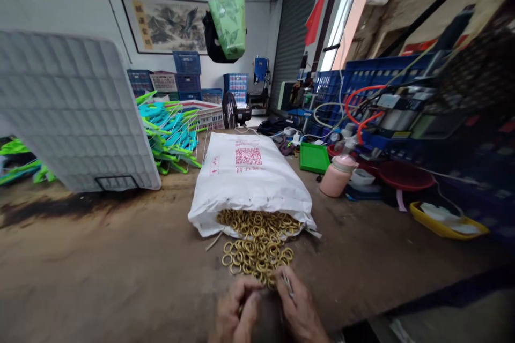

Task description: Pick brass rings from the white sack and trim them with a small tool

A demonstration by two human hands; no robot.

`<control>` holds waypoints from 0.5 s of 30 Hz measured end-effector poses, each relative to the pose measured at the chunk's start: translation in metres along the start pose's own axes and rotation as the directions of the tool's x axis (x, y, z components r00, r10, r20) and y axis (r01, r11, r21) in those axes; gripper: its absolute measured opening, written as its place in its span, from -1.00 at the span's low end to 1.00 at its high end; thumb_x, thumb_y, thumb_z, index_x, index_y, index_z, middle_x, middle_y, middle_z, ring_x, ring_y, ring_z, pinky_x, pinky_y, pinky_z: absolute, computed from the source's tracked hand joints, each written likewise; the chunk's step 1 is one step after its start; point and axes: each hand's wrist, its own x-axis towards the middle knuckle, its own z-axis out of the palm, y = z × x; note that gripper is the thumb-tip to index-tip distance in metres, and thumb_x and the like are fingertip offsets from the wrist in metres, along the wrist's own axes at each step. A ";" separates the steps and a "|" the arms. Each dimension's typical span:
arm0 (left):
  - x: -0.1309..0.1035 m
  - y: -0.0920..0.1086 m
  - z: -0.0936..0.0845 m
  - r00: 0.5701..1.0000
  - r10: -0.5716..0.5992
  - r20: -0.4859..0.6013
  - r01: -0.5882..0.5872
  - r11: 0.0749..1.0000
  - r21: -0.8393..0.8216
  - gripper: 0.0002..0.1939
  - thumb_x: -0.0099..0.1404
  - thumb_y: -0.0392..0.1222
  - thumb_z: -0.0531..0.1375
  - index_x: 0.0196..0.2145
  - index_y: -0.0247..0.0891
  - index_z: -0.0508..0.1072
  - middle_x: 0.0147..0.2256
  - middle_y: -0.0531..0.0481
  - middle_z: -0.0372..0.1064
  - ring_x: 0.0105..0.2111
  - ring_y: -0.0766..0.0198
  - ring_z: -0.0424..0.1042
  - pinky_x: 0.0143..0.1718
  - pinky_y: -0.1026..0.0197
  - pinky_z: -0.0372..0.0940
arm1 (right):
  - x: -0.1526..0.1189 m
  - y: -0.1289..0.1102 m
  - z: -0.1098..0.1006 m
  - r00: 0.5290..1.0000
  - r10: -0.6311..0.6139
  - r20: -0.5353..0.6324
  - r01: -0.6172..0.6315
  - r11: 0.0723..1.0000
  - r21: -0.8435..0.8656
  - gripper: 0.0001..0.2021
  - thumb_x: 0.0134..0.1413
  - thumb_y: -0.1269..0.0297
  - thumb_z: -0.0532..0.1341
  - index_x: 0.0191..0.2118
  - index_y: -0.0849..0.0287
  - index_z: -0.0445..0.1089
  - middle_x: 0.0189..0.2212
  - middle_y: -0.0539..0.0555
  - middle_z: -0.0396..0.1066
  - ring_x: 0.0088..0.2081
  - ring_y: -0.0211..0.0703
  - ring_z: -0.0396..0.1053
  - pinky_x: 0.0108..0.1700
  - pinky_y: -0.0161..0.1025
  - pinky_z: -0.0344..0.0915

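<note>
A white woven sack (253, 187) with red print lies on the brown table, its open mouth toward me. Brass-coloured rings (257, 249) spill out of it in a loose heap. My left hand (237, 308) is closed at the near left edge of the heap; what its curled fingers hold is hidden. Close by on the right, my right hand (300, 303) has its thumb and fingers pinched around a small silvery metal piece (288, 285), too little of which shows to name. Its fingertips are at the nearest rings.
A quilted grey-white panel (80, 112) stands at the left before green and blue plastic hangers (173, 128). On the right are a pink bottle (338, 176), a green tray (314, 157), a yellow dish (448, 228) and a machine with orange hoses (396, 110).
</note>
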 end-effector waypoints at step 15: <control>-0.015 -0.046 0.037 0.979 0.166 0.120 -0.196 0.931 0.308 -0.71 0.19 -0.29 0.08 -0.13 -0.16 0.45 -0.18 -0.11 0.43 -0.18 0.18 0.38 -0.07 0.16 0.17 | -0.016 -0.014 -0.023 0.784 0.371 0.497 -0.599 0.661 0.452 -0.79 -0.16 0.12 0.11 -0.44 0.15 0.16 -0.73 -0.23 0.02 -0.76 -0.49 -0.19 -0.73 -0.45 -0.22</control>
